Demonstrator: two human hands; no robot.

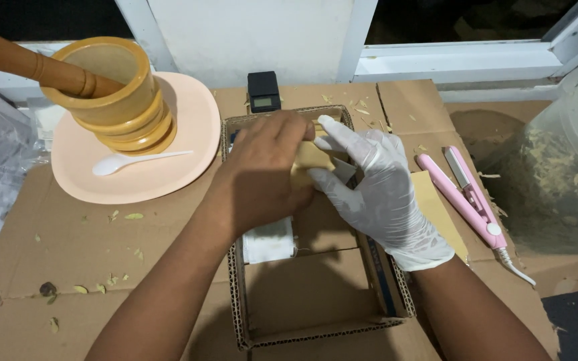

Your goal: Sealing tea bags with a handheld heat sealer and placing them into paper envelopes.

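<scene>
A wooden mortar with its pestle and a white spoon sit on a peach plate; a pink sealer lies to the right. Both forearms reach forward over the cardboard box. The bare left hand and gloved right hand pinch a small tan packet between them, just above the box.

A surface covered with flattened brown cardboard is strewn with dried leaf bits. At far left a peach plate is set; a shallow cardboard box occupies the middle, a small black scale lies beyond it, and a pink heat sealer is placed right.
</scene>
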